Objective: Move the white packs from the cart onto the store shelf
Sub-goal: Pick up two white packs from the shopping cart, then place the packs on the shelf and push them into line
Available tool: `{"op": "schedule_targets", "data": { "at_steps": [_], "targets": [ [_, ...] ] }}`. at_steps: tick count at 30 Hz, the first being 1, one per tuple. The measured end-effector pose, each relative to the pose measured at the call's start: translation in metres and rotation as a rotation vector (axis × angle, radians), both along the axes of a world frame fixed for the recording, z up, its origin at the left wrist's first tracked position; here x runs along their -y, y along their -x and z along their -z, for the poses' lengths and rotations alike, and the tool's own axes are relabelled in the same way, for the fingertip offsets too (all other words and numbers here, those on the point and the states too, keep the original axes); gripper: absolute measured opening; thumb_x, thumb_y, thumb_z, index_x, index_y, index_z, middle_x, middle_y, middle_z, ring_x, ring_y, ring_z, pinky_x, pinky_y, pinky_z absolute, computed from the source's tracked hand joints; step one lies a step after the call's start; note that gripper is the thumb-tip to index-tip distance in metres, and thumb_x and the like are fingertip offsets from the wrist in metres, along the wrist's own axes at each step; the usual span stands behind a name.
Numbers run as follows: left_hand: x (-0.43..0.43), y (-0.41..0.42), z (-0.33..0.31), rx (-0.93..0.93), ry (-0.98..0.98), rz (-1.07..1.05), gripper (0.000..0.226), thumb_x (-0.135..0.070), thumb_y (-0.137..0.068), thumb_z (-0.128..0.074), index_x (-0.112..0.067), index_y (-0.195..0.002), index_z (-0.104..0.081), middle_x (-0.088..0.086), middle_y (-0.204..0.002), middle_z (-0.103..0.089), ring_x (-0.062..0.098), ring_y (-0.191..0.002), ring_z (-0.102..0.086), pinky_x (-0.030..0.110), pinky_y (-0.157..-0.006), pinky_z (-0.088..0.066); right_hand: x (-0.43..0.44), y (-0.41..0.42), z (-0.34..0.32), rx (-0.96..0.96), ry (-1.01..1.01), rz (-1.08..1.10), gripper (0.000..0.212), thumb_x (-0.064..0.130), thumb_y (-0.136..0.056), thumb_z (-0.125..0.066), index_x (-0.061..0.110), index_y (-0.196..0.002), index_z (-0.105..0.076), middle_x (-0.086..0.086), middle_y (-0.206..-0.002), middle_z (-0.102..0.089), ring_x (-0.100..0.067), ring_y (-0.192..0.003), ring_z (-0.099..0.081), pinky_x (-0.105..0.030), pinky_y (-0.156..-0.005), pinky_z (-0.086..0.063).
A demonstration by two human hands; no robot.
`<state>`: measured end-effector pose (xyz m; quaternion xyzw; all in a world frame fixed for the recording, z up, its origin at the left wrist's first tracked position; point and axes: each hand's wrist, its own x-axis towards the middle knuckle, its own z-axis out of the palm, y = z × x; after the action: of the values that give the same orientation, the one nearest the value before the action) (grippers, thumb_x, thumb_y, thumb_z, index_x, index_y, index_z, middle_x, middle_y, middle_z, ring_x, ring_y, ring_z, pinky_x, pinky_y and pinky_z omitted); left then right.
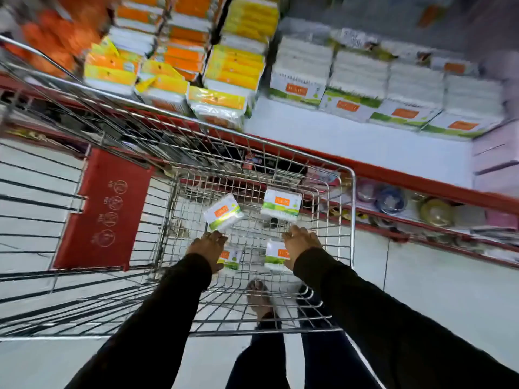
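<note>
Several white packs with green and orange print lie on the floor of the wire cart [352, 220]. Two lie loose at the far side, one tilted [223, 212] and one upright [280, 204]. My left hand [207, 249] is down on the near left pack [233, 258], fingers curled over it. Closed over the near right pack [275, 255] is my right hand [302, 244], which hides that pack's right side. The white store shelf [351, 138] lies beyond the cart, with matching white packs [302, 77] stacked along its back.
Yellow and orange packs [233, 68] fill the shelf's left part. A red shelf edge [421, 179] runs just past the cart rim, with a lower shelf of small goods [435, 211] beneath. The cart's red child-seat flap [104, 209] is at left. My feet stand under the cart.
</note>
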<state>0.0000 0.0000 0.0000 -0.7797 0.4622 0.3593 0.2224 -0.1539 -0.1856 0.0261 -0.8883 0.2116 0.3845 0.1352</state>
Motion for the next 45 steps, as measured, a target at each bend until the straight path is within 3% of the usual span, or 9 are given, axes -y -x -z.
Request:
{"op": "schedule_targets", "data": {
  "at_steps": [5,11,15,21,28,33,36,41,45],
  "targets": [
    [-0.001,-0.003,0.037,-0.012,-0.016,0.114,0.086,-0.039,-0.086,-0.068,-0.016,-0.153,-0.019,0.007,-0.158,-0.024,0.029,-0.142,-0.032,0.043,-0.109,-0.044,-0.002,-0.002,0.04,-0.084,0.038,-0.009,0.054,0.026,-0.094,-0.058,0.007,-0.142,-0.042,-0.013,-0.144,-0.04,-0.032,-0.132,-0.039,-0.046,-0.112,-0.032],
    [0.019,-0.005,0.043,-0.01,0.029,0.213,0.064,-0.03,-0.078,-0.077,-0.008,-0.129,-0.045,0.011,-0.135,-0.053,0.029,-0.125,-0.052,0.04,-0.1,-0.048,-0.002,-0.004,0.05,0.016,0.032,0.021,0.049,0.01,-0.091,-0.061,0.002,-0.134,-0.042,-0.017,-0.134,-0.05,-0.034,-0.124,-0.05,-0.044,-0.103,-0.043],
    [0.021,-0.003,0.024,-0.081,-0.032,0.116,0.046,-0.024,-0.084,-0.073,-0.01,-0.121,-0.051,0.01,-0.123,-0.065,0.029,-0.113,-0.064,0.04,-0.09,-0.054,-0.004,-0.002,0.037,-0.008,-0.075,0.068,0.05,0.011,-0.084,-0.072,0.006,-0.127,-0.046,-0.012,-0.124,-0.06,-0.033,-0.11,-0.063,-0.043,-0.088,-0.055],
    [0.027,0.002,-0.035,-0.007,0.094,-0.136,0.066,-0.031,-0.086,-0.071,-0.019,-0.14,-0.035,0.01,-0.122,-0.065,0.031,-0.105,-0.067,0.041,-0.086,-0.058,-0.002,-0.002,-0.013,0.121,-0.011,0.107,0.054,0.01,-0.085,-0.072,0.014,-0.132,-0.047,-0.008,-0.122,-0.064,-0.029,-0.107,-0.066,-0.04,-0.087,-0.056],
    [0.046,0.008,-0.144,0.164,0.28,-0.262,0.047,-0.037,-0.091,-0.064,-0.029,-0.135,-0.05,0.002,-0.125,-0.067,0.023,-0.11,-0.066,0.034,-0.088,-0.055,0.02,-0.001,-0.122,0.279,0.036,0.242,0.046,0.02,-0.083,-0.073,0.028,-0.127,-0.062,0.0,-0.127,-0.065,-0.023,-0.115,-0.062,-0.037,-0.095,-0.054],
    [0.084,0.011,-0.228,0.26,0.407,-0.207,0.049,-0.04,-0.093,-0.061,-0.032,-0.139,-0.049,0.003,-0.127,-0.065,0.025,-0.114,-0.064,0.035,-0.088,-0.054,0.051,0.002,-0.213,0.454,0.138,0.343,0.039,0.02,-0.079,-0.072,0.033,-0.116,-0.068,0.005,-0.117,-0.07,-0.02,-0.11,-0.065,-0.032,-0.088,-0.054],
    [0.114,0.007,-0.258,0.27,0.575,-0.173,0.05,-0.032,-0.089,-0.066,-0.033,-0.137,-0.051,0.002,-0.129,-0.063,0.027,-0.116,-0.063,0.04,-0.09,-0.055,0.076,0.005,-0.249,0.54,0.205,0.404,0.045,0.02,-0.082,-0.071,0.035,-0.123,-0.065,0.005,-0.126,-0.066,-0.021,-0.117,-0.062,-0.034,-0.095,-0.052],
    [0.179,-0.01,-0.262,0.349,0.707,-0.036,0.053,-0.011,-0.087,-0.065,-0.029,-0.135,-0.053,0.003,-0.127,-0.061,0.028,-0.115,-0.061,0.04,-0.087,-0.058,0.122,-0.007,-0.26,0.625,0.313,0.459,0.047,0.019,-0.082,-0.071,0.035,-0.125,-0.063,0.001,-0.125,-0.066,-0.025,-0.114,-0.062,-0.034,-0.093,-0.05],
    [0.223,-0.028,-0.247,0.357,0.656,-0.01,0.046,-0.004,-0.086,-0.064,-0.024,-0.128,-0.061,0.009,-0.122,-0.062,0.033,-0.113,-0.061,0.047,-0.088,-0.057,0.153,-0.029,-0.235,0.604,0.34,0.424,0.047,0.018,-0.083,-0.072,0.033,-0.126,-0.063,-0.002,-0.122,-0.068,-0.027,-0.111,-0.065,-0.034,-0.09,-0.052]
  ]
}}
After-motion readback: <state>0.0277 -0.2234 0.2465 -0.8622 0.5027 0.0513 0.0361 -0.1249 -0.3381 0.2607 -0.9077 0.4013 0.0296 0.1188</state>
